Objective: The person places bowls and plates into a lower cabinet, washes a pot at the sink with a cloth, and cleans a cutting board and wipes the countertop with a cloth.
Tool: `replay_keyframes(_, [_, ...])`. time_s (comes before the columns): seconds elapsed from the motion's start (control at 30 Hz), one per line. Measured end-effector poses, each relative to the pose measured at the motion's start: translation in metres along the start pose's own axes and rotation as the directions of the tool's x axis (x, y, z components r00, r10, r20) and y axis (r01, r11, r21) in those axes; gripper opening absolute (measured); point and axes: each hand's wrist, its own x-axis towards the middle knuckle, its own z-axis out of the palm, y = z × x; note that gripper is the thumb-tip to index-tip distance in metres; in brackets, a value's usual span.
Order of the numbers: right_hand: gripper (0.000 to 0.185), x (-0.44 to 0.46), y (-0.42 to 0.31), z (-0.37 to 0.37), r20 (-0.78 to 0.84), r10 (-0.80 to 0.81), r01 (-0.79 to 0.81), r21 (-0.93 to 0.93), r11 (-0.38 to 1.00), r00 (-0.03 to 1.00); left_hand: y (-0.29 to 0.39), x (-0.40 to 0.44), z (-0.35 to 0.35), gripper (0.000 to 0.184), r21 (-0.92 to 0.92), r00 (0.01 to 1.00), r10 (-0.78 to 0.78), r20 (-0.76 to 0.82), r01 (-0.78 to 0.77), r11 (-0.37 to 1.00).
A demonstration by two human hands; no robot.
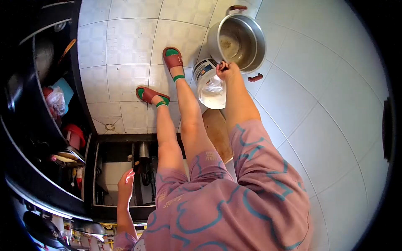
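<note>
The right hand [226,71] is closed around a brown handle on the near side of a large metal pot [243,35], its arm stretched out well ahead of the body. The pot lies just beyond that hand, tilted so that its mouth faces the head camera — a brownish stain shows on the inner bottom. A second brown handle [238,8] stands across the rim from the right hand, and a third one [255,78] sits close to the right of the wrist. Whether the pot rests on the tiles or hangs from the grip, I cannot tell.

Just left of the right hand, partly behind it and the pot, is a white bucket [204,67] with a printed label. A brown board [217,131] lies nearer the body, between the right arm and the legs.

The left hand [126,183] is well apart from the right one and from the pot. Its fingers are loosely extended, with nothing seen in them, beside an open black cabinet [121,137] with pipes inside. Farther left of this hand — past the cabinet's edge — are a red container [75,134] and a turquoise item [67,93].
</note>
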Motion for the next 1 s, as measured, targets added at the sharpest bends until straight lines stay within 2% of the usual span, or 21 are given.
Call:
replay_keyframes(0.03, [0.031,0.014,-0.005,0.005,-0.064,0.017,-0.015,0.039,0.999,0.998,0.006,0.009,0.0,0.032,0.011,1.0,-0.016,0.001,0.016,1.0])
replay_keyframes(0.17, [0.025,0.07,-0.026,0.027,-0.049,-0.005,0.012,0.13,0.991,0.999,0.046,0.05,0.0,0.034,-0.03,0.999,-0.001,-0.043,0.0,1.0])
replay_keyframes(0.2, [0.025,0.083,-0.03,0.029,-0.055,0.004,0.003,0.138,0.99,0.998,0.055,0.057,0.001,0.034,-0.093,0.998,-0.006,-0.064,0.0,0.996])
replay_keyframes(0.23, [0.025,0.095,-0.033,0.031,-0.044,-0.03,0.035,0.118,0.992,0.999,0.063,0.063,0.002,0.033,-0.155,0.996,-0.011,-0.086,-0.002,0.988])
replay_keyframes(0.3, [0.026,0.111,-0.037,0.028,-0.039,-0.055,0.058,0.106,0.993,0.998,0.071,0.068,0.005,0.033,-0.152,0.995,-0.035,-0.092,0.021,0.988])
replay_keyframes(0.37, [0.025,0.121,-0.044,0.021,-0.109,-0.09,0.098,0.075,0.992,0.99,0.066,0.069,0.004,0.032,-0.153,0.997,-0.054,-0.047,0.046,0.987])
replay_keyframes(0.4, [0.025,0.131,-0.052,0.014,-0.107,-0.077,0.086,0.08,0.993,0.991,0.074,0.068,0.008,0.03,-0.156,0.997,-0.062,-0.038,0.056,0.986])
replay_keyframes(0.5, [0.028,0.153,-0.071,-0.009,0.078,-0.084,0.074,0.122,0.99,0.993,0.089,0.069,0.012,0.029,-0.1,0.997,-0.077,-0.021,0.074,0.992])
replay_keyframes(0.53, [0.03,0.134,-0.069,-0.007,0.006,-0.145,0.143,0.126,0.982,0.989,0.09,0.069,0.01,0.029,-0.111,0.996,-0.083,-0.03,0.079,0.991])
replay_keyframes(0.57, [0.033,0.112,-0.064,-0.002,-0.06,-0.199,0.204,0.116,0.972,0.978,0.088,0.068,0.009,0.029,-0.115,0.994,-0.089,-0.061,0.082,0.99])
replay_keyframes(0.63, [0.037,0.122,-0.076,-0.012,-0.035,-0.228,0.228,-0.013,0.974,0.973,0.088,0.068,0.002,0.029,-0.078,0.995,-0.09,-0.035,0.087,0.993])
replay_keyframes(0.7, [0.035,0.12,-0.083,-0.013,-0.102,-0.301,0.293,-0.086,0.952,0.948,0.095,0.069,0.001,0.029,-0.096,0.995,-0.081,-0.064,0.075,0.993])
replay_keyframes(0.77, [0.027,0.112,-0.089,-0.031,0.046,-0.316,0.318,-0.062,0.946,0.948,0.096,0.065,-0.004,0.028,-0.128,0.998,-0.014,-0.054,0.007,0.992])
replay_keyframes(0.83, [0.025,0.086,-0.087,-0.036,0.026,-0.35,0.344,-0.258,0.903,0.937,0.101,0.053,-0.006,0.027,-0.149,0.996,-0.001,-0.086,-0.012,0.989])
replay_keyframes(0.9, [0.024,0.08,-0.092,-0.043,-0.016,-0.329,0.301,-0.368,0.88,0.944,0.099,0.048,-0.003,0.026,-0.189,0.995,0.071,-0.064,-0.082,0.979])
replay_keyframes(0.93, [0.027,0.069,-0.093,-0.074,0.258,-0.366,0.44,-0.357,0.824,0.894,0.092,0.04,-0.006,0.026,-0.24,0.993,0.107,-0.056,-0.117,0.964])
replay_keyframes(0.97, [0.027,0.057,-0.081,-0.067,0.353,-0.325,0.457,-0.409,0.789,0.877,0.088,0.018,-0.014,0.027,-0.29,0.982,0.141,-0.129,-0.174,0.941])
replay_keyframes(1.0, [0.027,0.037,-0.072,-0.067,0.389,-0.283,0.452,-0.462,0.763,0.877,0.103,-0.004,-0.015,0.029,-0.248,0.979,0.162,-0.125,-0.189,0.95])
